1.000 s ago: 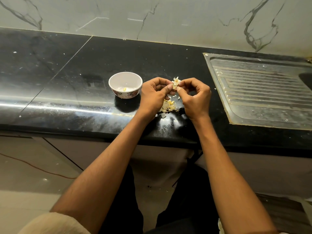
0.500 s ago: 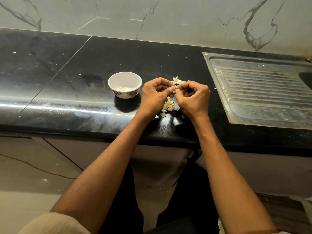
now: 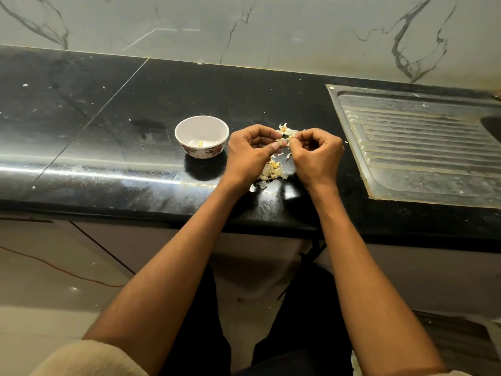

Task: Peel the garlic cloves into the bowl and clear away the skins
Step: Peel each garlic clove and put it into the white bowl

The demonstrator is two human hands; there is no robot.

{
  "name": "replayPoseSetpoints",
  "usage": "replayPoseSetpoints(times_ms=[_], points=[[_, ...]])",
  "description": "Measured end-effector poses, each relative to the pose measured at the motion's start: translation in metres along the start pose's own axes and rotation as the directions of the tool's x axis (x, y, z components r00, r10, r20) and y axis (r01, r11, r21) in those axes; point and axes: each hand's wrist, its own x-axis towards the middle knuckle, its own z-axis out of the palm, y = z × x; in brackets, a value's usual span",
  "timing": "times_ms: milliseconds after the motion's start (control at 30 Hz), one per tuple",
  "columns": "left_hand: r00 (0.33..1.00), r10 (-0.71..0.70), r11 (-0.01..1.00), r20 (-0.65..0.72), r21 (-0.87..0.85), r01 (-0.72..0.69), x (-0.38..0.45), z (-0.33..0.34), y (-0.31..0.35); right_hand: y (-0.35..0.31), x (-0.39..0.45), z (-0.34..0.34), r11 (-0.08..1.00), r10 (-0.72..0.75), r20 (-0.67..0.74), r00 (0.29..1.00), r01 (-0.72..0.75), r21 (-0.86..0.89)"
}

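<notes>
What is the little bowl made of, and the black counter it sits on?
The bowl looks like glazed ceramic or melamine; I cannot tell which. It is smooth and white, with flowers printed outside. The counter looks like polished black stone, perhaps granite: it shines, mirrors the light, and shows a straight seam.

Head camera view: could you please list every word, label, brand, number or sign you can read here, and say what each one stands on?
None: no readable text shows in this view.
The bowl bears only a floral pattern along its lower outside, no lettering.
The black countertop, the marble-look wall and the steel sink drainboard carry no print or marking.
</notes>
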Motion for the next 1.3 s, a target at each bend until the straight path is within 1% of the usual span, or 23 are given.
replayPoseSetpoints(times_ms=[133,200,300,433,600,800,967,1067,1200,1233,1300], points=[[1.0,0.015,1.0,-0.026,0.024,-0.015,0.0005,-0.0004,-0.0032,0.0002,0.0023,-0.0008,0.998,0.062,0.006,0.998,-0.061,-0.031],[0.999,0.017,0.999,-0.034,0.027,-0.016,0.0005,0.0,-0.0042,0.0013,0.0033,-0.0002,0.995,0.079,-0.014,0.997,-0.08,-0.057],[0.999,0.013,0.999,-0.035,0.032,-0.012,0.0008,-0.0006,-0.0051,0.0033,0.0038,-0.0001,0.991,0.047,-0.039,0.998,-0.052,-0.127],[0.999,0.016,0.999,-0.039,0.037,-0.014,0.0006,-0.0004,-0.0059,0.0058,0.003,-0.0018,0.98,0.017,0.024,1.0,-0.012,-0.199],[0.999,0.016,0.998,-0.035,0.058,-0.014,0.0012,-0.0013,-0.0065,0.0063,0.0035,-0.0021,0.984,0.07,0.086,0.994,-0.054,-0.171],[0.999,0.009,0.998,-0.049,0.057,-0.006,0.0002,-0.0019,-0.0041,0.0037,0.0035,-0.001,0.991,0.084,0.044,0.996,-0.079,-0.107],[0.997,0.017,0.998,-0.071,0.062,-0.012,-0.0009,-0.0013,-0.004,0.0052,0.0021,-0.003,0.986,0.091,0.096,0.991,-0.076,-0.151],[0.997,0.012,0.998,-0.079,0.056,-0.008,-0.0015,-0.0009,-0.0027,0.0009,0.0018,-0.0028,0.989,0.099,0.074,0.992,-0.09,-0.12],[0.996,0.014,0.997,-0.088,0.079,-0.007,-0.0018,-0.0006,-0.0022,0.0018,0.0005,-0.0021,0.983,0.092,0.011,0.996,-0.089,-0.163],[0.996,0.014,0.996,-0.089,0.087,-0.006,-0.0018,-0.0006,-0.0021,0.0029,0.0007,-0.0027,0.981,0.089,0.021,0.996,-0.084,-0.175],[0.996,0.018,0.995,-0.087,0.104,-0.009,-0.0021,-0.0008,-0.0015,0.0042,0.0012,-0.0039,0.983,0.111,0.089,0.99,-0.096,-0.157]])
